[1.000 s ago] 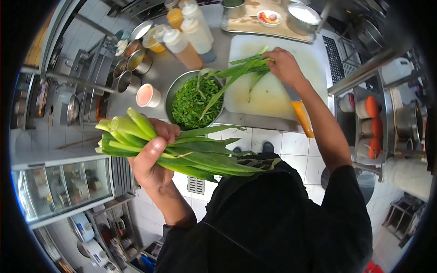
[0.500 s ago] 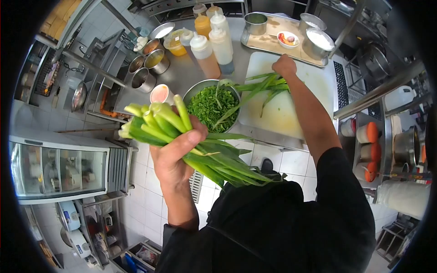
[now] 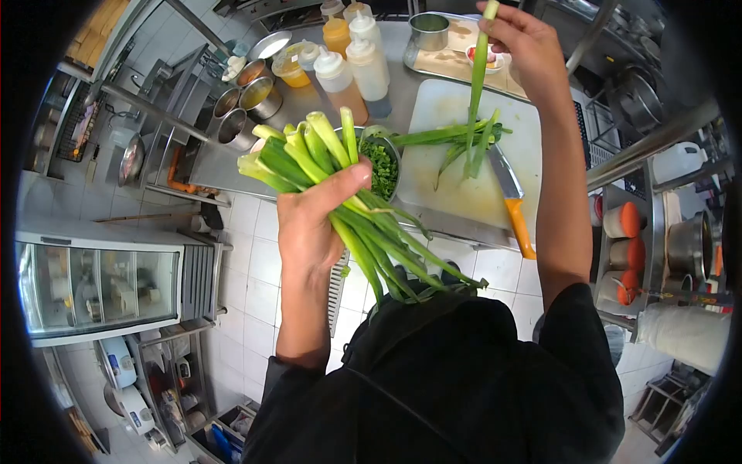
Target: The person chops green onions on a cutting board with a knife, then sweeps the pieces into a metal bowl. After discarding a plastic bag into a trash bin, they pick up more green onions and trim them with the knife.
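Observation:
A thick bunch of green onions (image 3: 371,232) is gripped in my left hand (image 3: 315,220), pale stalk ends up to the left, dark leaves hanging toward my chest. My right hand (image 3: 527,50) pinches one green onion stalk (image 3: 478,69) by its pale end, and it dangles over the white cutting board (image 3: 433,189). More green onion leaves (image 3: 440,135) lie across the board. Beside them rests a knife with an orange handle (image 3: 520,226), its blade pointing away from me. A metal bowl of chopped greens (image 3: 382,166) stands left of the board, partly hidden behind the bunch.
Squeeze bottles (image 3: 363,73) and metal pots (image 3: 260,98) crowd the counter's back left. A tray (image 3: 433,66) holding a metal pot and a small white bowl lies behind the board. A glass-front fridge (image 3: 100,286) stands at left, a shelving rack (image 3: 618,240) at right.
My right hand has risen from the board, lifting a single stalk upright. The knife on the board has come into view. My left hand has tilted the bunch and shifted slightly right.

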Demonstrator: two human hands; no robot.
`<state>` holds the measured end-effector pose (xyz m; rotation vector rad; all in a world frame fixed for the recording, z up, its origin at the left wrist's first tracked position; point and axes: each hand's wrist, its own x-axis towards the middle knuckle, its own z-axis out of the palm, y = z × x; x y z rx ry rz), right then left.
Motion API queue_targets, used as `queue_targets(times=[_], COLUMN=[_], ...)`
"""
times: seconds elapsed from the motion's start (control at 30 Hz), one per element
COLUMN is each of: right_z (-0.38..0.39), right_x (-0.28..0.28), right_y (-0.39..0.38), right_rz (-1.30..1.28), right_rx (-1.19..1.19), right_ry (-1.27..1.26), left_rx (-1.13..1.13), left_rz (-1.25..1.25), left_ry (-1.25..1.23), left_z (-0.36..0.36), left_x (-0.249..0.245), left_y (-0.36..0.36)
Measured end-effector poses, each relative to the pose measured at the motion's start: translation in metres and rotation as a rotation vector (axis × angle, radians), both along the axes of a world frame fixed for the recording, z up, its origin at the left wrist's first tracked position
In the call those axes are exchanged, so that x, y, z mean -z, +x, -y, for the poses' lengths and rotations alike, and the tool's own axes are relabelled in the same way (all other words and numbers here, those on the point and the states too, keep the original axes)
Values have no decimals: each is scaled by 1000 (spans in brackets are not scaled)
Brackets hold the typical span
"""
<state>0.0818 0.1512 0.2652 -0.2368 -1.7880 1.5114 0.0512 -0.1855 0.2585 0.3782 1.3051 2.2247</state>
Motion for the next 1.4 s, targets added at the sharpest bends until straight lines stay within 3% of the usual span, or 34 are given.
queue_targets(times=[0.07,0.13,0.2,0.23,0.37,0.4,0.5,0.57,0.63,0.73,0.8,1.07,1.17,1.23,1.3,1.4], right_z=[53,94,154,171,182,182,166,138,131,179,198,229,217,183,128,39], right_x=[-29,-16,-26,-22,-14,-8,21,79,116,156,191,199,183,203,214,200], right_y=[12,5,22,27,47,48,44,32,31,24,12,-36,-32,-31,-28,-9], right_rz=[-26,-62,117,103,266,205,197,337,724,783,663,519,660,615,497,580], right_rx=[-185,-143,-307,-270,-350,-388,-411,-62,-314,-255,-273,-178,-85,64,126,553], right_ry=[-15,186,42,92,36,52,-166,53,-329,-787,-889,-892,-674,-341,-167,283], left_rx=[-46,-75,-92,-109,-132,-148,-173,-208,-216,-262,-356,-386,-398,-391,-393,-361], left_rz=[2,-47,-98,-77,-48,-61,-103,-140,-253,-331,-301,-243,-254,-277,-302,-343], left_ry=[-15,-14,49,53,39,19,-14,90,116,110,40,50,46,58,49,47], left_z=[-10,-20,-31,-31,-20,-11,32,74,120,171,186,194,196,204,212,213], left_x=[-2,4,9,14,29,30,33,26,19,14,16,45,46,47,50,44], left_y=[2,2,5,6,11,13,17,19,18,15,17,5,-3,-6,-12,-15])
